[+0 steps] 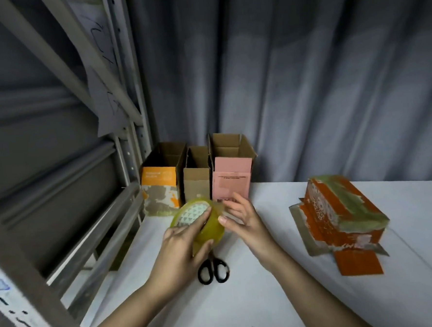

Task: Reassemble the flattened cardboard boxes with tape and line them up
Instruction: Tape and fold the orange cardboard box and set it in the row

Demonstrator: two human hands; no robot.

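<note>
Head view: left hand grips glossy round tape roll.

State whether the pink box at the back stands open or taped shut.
Open: the pink box stands upright, top flaps raised, brown inside showing.

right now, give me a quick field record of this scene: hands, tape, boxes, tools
left hand: grips the tape roll
right hand: fingers pinch at the roll's edge, apparently the tape end
standing boxes: orange box, plain brown box, pink box, in a row at the back, tops open
other box: orange patterned box, taped, lying apart at right
scissors: on the table, under the hands
</note>
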